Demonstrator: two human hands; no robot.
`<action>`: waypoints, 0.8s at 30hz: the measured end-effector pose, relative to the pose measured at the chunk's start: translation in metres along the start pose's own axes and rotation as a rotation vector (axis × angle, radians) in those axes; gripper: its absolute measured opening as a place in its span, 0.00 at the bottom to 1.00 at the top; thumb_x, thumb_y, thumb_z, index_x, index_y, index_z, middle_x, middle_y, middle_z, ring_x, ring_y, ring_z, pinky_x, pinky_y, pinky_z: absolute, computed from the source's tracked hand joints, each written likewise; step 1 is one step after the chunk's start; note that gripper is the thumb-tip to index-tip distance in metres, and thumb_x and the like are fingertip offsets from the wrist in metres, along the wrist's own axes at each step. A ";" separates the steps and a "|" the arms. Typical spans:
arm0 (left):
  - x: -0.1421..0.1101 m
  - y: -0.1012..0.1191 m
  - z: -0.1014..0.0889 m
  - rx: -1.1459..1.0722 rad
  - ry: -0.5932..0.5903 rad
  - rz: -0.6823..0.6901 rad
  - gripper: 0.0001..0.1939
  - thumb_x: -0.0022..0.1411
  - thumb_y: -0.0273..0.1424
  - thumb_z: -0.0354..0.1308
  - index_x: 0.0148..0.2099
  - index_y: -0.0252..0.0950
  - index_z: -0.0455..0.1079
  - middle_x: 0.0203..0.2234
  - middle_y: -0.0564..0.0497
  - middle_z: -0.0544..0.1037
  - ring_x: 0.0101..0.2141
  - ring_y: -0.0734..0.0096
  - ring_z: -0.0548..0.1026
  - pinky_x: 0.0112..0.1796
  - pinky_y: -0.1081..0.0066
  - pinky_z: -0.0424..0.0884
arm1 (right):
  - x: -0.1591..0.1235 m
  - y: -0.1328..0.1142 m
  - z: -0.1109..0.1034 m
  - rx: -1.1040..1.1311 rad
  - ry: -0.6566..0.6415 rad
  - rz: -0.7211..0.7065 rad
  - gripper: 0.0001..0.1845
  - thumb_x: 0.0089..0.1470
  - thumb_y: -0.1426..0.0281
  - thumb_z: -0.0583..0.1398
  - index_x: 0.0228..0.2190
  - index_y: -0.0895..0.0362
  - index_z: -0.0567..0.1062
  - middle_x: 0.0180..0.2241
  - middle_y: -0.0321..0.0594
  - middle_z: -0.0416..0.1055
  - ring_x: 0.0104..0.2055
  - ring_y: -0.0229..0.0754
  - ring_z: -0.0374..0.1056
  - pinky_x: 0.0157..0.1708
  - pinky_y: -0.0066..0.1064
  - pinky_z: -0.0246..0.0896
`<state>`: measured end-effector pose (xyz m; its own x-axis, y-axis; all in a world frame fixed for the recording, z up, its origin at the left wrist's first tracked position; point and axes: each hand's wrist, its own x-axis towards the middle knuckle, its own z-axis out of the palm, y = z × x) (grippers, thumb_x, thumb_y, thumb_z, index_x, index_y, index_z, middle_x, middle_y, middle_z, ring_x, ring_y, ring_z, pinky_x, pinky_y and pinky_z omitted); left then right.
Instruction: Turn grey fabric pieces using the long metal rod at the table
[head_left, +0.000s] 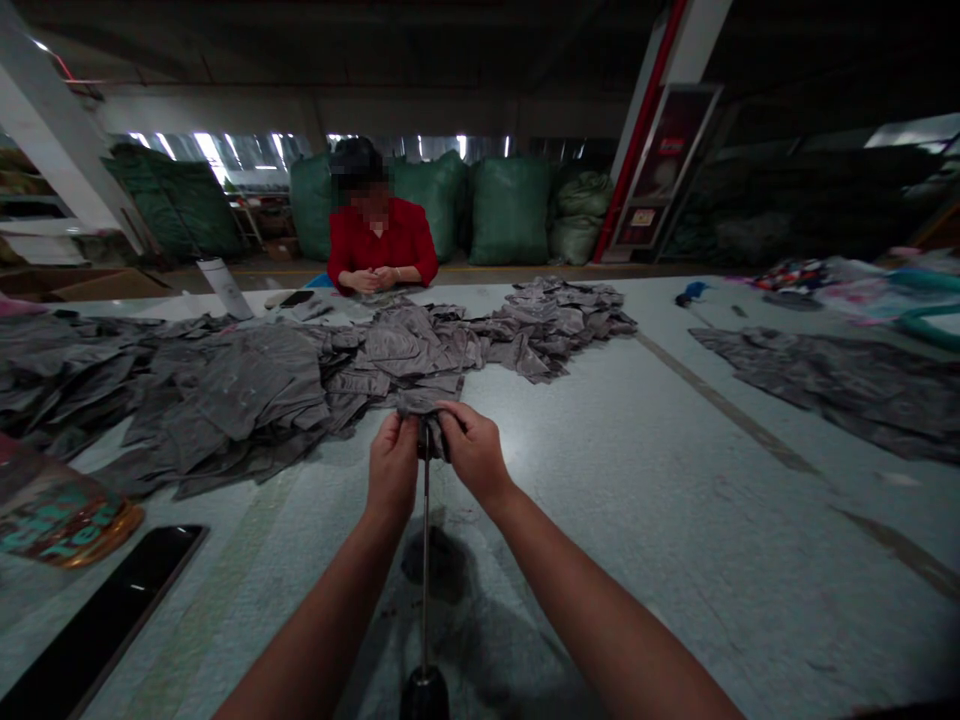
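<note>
The left hand (391,468) and the right hand (474,452) reach out from the bottom of the view and meet near the middle of a long, pale grey-green table (637,520). Both are curled and pinching a small bunch of grey cloth (424,415) between fingers and thumbs, knuckles up, with the hands just beside each other. A thin metal rod (425,560) rises from a black base (424,695) near the table's near edge, and its top disappears into the bunch between the hands.

Just beyond the hands, a wide heap of crumpled grey cloth pieces (360,365) spreads across the table toward the far edge and off the left side. Another grey cloth layer (832,385) lies near the right edge. Colourful fabric scraps (795,275) sit in the far right corner. At the near left corner are a patterned bag (52,510) and a flat black board (97,620).

Across the far edge, a co-worker in a red top (382,240) sits with hands (367,281) clasped on the table, beside a white tube (225,288). Large green sacks (510,212) stand behind
</note>
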<state>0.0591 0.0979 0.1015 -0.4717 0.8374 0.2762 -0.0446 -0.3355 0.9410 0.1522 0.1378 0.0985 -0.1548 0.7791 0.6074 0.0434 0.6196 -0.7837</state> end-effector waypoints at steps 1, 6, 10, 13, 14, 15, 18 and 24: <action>-0.001 0.000 0.000 0.019 0.015 0.026 0.12 0.53 0.38 0.54 0.37 0.35 0.68 0.26 0.54 0.72 0.28 0.76 0.69 0.29 0.77 0.64 | 0.000 -0.001 -0.001 -0.021 -0.006 -0.050 0.11 0.53 0.73 0.52 0.36 0.57 0.73 0.35 0.39 0.72 0.39 0.38 0.68 0.41 0.29 0.62; -0.022 -0.009 -0.012 0.112 0.123 0.143 0.08 0.50 0.31 0.56 0.35 0.35 0.70 0.29 0.54 0.74 0.33 0.71 0.70 0.37 0.74 0.64 | -0.019 0.001 -0.008 -0.161 -0.073 -0.372 0.13 0.53 0.75 0.52 0.39 0.58 0.72 0.38 0.45 0.70 0.41 0.40 0.66 0.41 0.32 0.64; -0.042 -0.017 -0.020 0.224 0.145 0.112 0.10 0.49 0.27 0.57 0.37 0.36 0.69 0.30 0.53 0.75 0.33 0.69 0.71 0.36 0.73 0.65 | -0.038 0.007 -0.006 -0.162 -0.089 -0.452 0.14 0.52 0.77 0.53 0.41 0.59 0.71 0.42 0.49 0.67 0.46 0.42 0.63 0.43 0.34 0.64; -0.047 -0.015 -0.023 0.221 0.067 0.059 0.12 0.49 0.29 0.58 0.39 0.37 0.70 0.32 0.53 0.76 0.35 0.69 0.71 0.38 0.74 0.65 | -0.041 0.006 -0.005 -0.127 -0.101 -0.460 0.15 0.51 0.79 0.53 0.42 0.60 0.69 0.45 0.51 0.65 0.49 0.43 0.61 0.46 0.36 0.62; -0.047 -0.013 -0.025 0.182 0.035 0.032 0.12 0.49 0.29 0.59 0.39 0.37 0.70 0.33 0.53 0.76 0.36 0.69 0.71 0.39 0.74 0.65 | -0.039 0.005 -0.005 -0.117 -0.114 -0.461 0.15 0.51 0.79 0.52 0.42 0.61 0.69 0.46 0.52 0.64 0.49 0.43 0.60 0.46 0.36 0.62; -0.047 -0.011 -0.028 0.115 0.012 -0.008 0.13 0.49 0.30 0.60 0.40 0.37 0.70 0.34 0.53 0.76 0.38 0.69 0.71 0.40 0.74 0.64 | -0.037 0.003 -0.005 -0.110 -0.133 -0.461 0.15 0.50 0.79 0.53 0.41 0.62 0.70 0.46 0.53 0.64 0.50 0.43 0.60 0.47 0.36 0.61; -0.042 0.000 -0.036 -0.204 0.010 -0.198 0.17 0.46 0.37 0.61 0.41 0.40 0.69 0.37 0.53 0.76 0.39 0.68 0.71 0.40 0.73 0.66 | -0.032 -0.002 -0.007 -0.115 -0.180 -0.477 0.14 0.48 0.79 0.53 0.38 0.64 0.71 0.46 0.54 0.64 0.50 0.43 0.60 0.48 0.35 0.60; -0.007 0.025 -0.031 -0.229 -0.130 -0.460 0.18 0.50 0.45 0.56 0.37 0.36 0.69 0.27 0.52 0.75 0.27 0.72 0.72 0.26 0.74 0.68 | -0.034 -0.008 -0.007 -0.216 -0.209 -0.523 0.16 0.48 0.79 0.51 0.40 0.64 0.70 0.49 0.54 0.62 0.53 0.46 0.56 0.51 0.39 0.56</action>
<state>0.0339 0.0701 0.1166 -0.2459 0.9618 -0.1201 -0.4192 0.0062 0.9079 0.1635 0.1075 0.0850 -0.3992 0.3444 0.8497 0.1057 0.9379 -0.3305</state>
